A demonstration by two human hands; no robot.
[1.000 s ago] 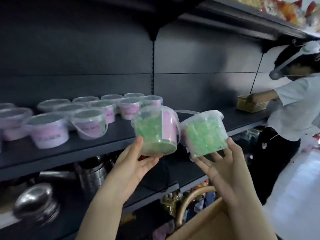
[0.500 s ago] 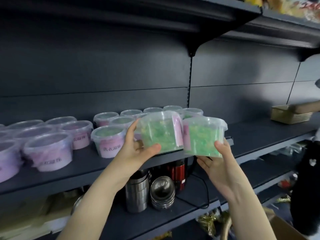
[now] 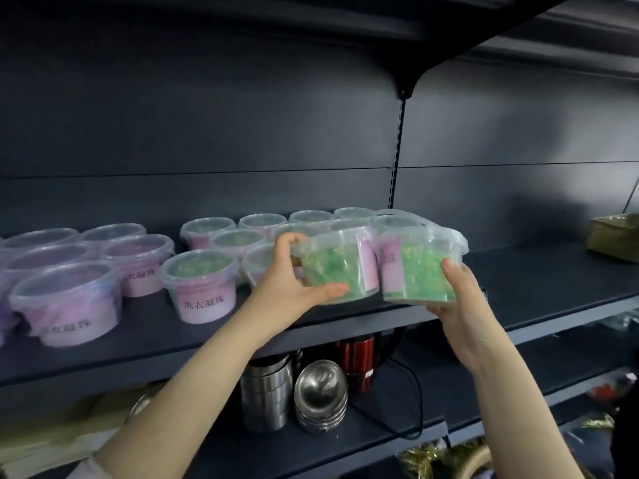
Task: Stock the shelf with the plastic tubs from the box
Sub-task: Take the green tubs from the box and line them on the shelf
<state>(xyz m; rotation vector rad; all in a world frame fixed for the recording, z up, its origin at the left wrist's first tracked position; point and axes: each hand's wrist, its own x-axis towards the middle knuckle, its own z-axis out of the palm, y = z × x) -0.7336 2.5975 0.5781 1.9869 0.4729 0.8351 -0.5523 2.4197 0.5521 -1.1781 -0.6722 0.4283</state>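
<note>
tubs [image 3: 332, 271]: clear plastic, glossy, smooth. labels [image 3: 367, 267]: pink, matt, look like paper. shelf [image 3: 518, 271]: dark, matt, smooth. Below the shelf: bowls [image 3: 320, 392] polished metal, mirror finish; cups [image 3: 264, 395] brushed metal; kettle [image 3: 356, 361] glossy red.

Two hands are counted, the left hand [image 3: 294, 281] and the right hand [image 3: 463, 305], with one green tub held in each: the left tub [image 3: 332, 271] and the right tub [image 3: 422, 271]. On the shelf [image 3: 518, 281], at least five purple tubs [image 3: 65, 305] and about nine standing green tubs [image 3: 200, 288] are counted; below, one red kettle [image 3: 356, 361]

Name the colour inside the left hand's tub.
Green, in the tub; head view shows it best.
</note>
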